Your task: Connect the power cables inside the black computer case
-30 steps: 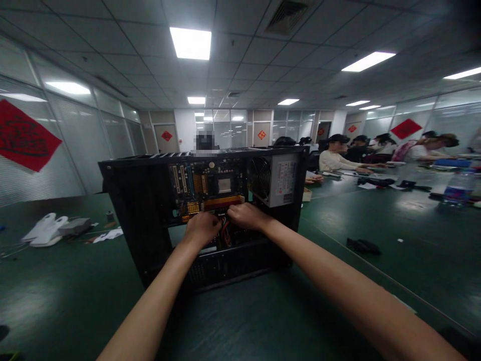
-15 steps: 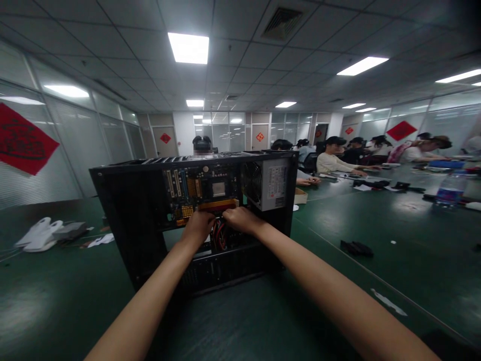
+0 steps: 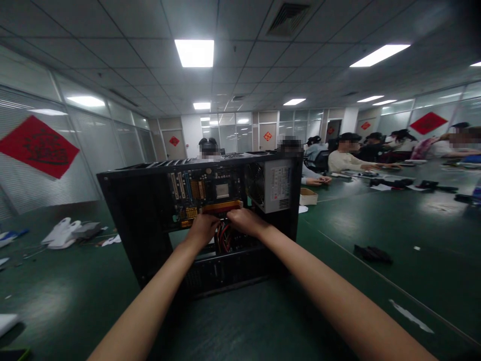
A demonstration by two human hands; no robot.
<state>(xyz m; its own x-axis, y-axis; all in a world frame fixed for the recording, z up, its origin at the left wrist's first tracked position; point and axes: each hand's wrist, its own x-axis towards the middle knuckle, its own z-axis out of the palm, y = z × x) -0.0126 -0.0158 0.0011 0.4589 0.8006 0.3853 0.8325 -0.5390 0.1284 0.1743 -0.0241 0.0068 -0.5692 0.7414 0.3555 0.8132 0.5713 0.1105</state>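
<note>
An open black computer case [image 3: 126, 220] stands before me on the green table, its inside facing me. Within it are a motherboard [image 3: 210, 181] with memory slots and a silver power supply [image 3: 278, 185] at upper right. My left hand [image 3: 203, 229] is at the motherboard's lower edge, fingers closed in a pinch. Close beside it, my right hand [image 3: 246, 220] is closed too, knuckles toward me, just below the orange-red memory slots [image 3: 221, 206]. Red and black cables [image 3: 224, 238] hang directly beneath both hands. Whatever the fingertips grip is hidden.
White plastic bags [image 3: 62, 233] and a grey box [image 3: 86, 229] lie on the table's left. On the right are a black cloth-like item [image 3: 373, 253], a white strip [image 3: 411, 316] and a small cardboard box [image 3: 308, 196]. Several people sit along the table beyond.
My view has turned slightly left, so the case and room sit farther right in the picture. Both hands stay at the same place by the motherboard's lower edge.
</note>
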